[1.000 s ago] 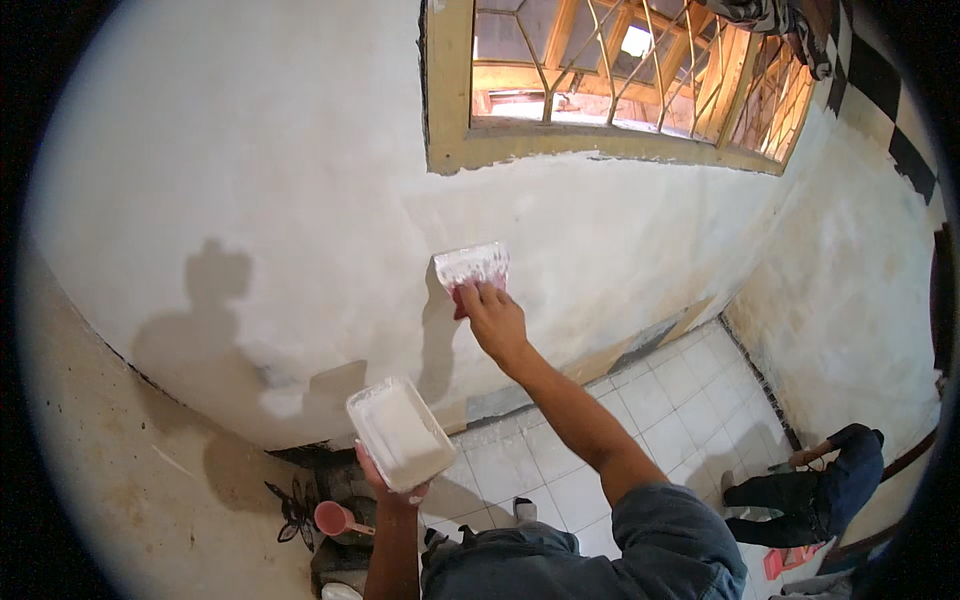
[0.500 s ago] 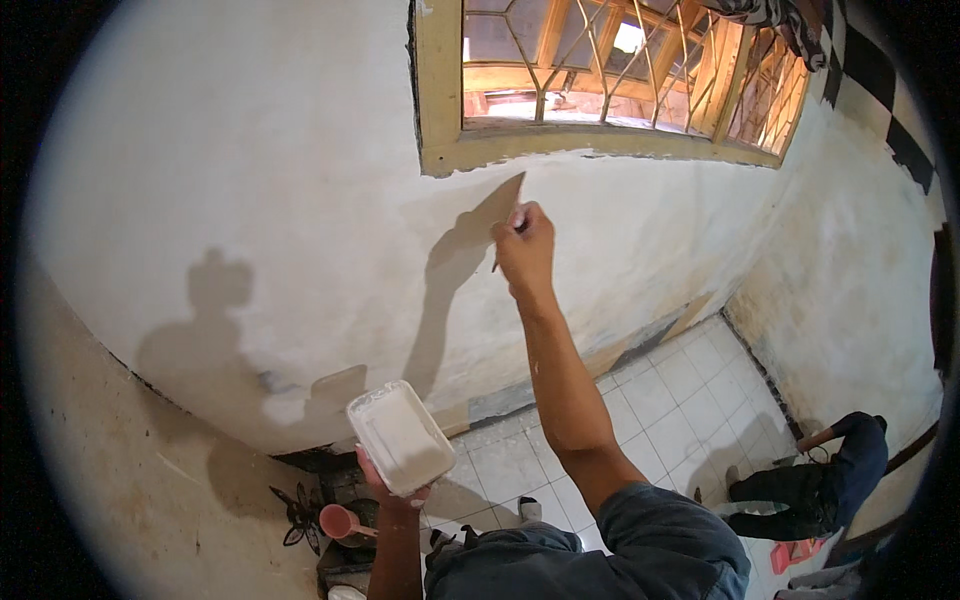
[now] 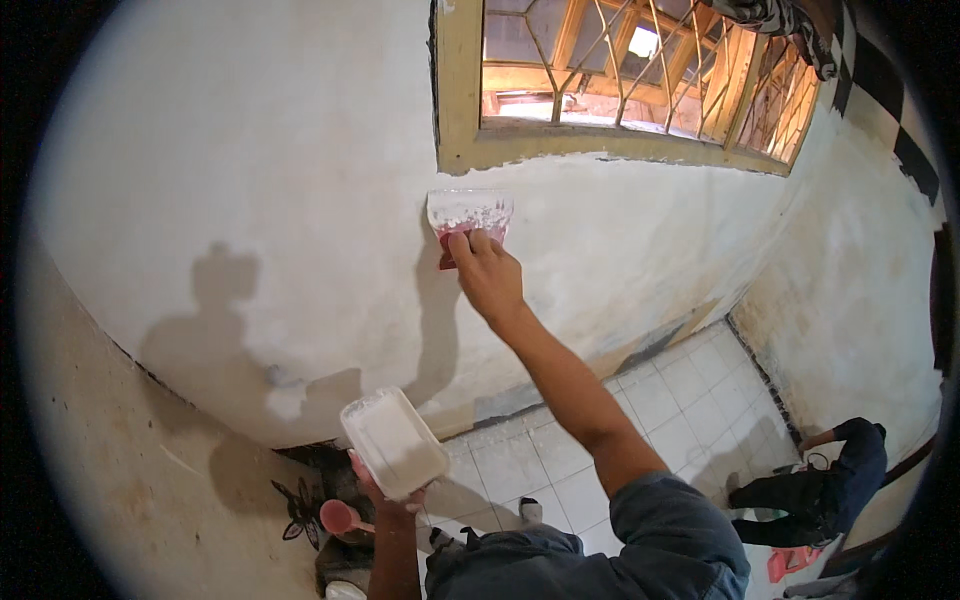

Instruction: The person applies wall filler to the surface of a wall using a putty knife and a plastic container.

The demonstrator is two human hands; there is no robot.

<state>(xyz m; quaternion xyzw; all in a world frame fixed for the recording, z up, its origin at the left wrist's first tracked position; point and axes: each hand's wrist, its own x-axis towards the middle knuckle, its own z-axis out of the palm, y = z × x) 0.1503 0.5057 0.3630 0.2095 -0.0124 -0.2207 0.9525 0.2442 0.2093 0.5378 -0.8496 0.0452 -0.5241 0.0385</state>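
Note:
My right hand (image 3: 489, 275) grips a putty knife (image 3: 470, 215), its wide red blade smeared with white paste. The blade lies against the white wall (image 3: 300, 130) just under the lower left corner of the window frame. Low in front of my body, my left hand (image 3: 385, 490) holds a white rectangular tub (image 3: 396, 442) from beneath, fingers around its near end. A smooth whitish paste seems to fill the tub. Part of my left hand is hidden under it.
A yellow wooden window (image 3: 610, 148) with metal bars is set in the wall above. Below left, a pink dipper (image 3: 340, 517) sits beside a dark plant-like ornament (image 3: 297, 510). Another person (image 3: 830, 480) bends at the right on the white tiled floor (image 3: 690, 405).
My right hand has moved left and slightly down; the putty knife, seen edge-on before, now lies broadside against the wall. The tub in my left hand has barely shifted.

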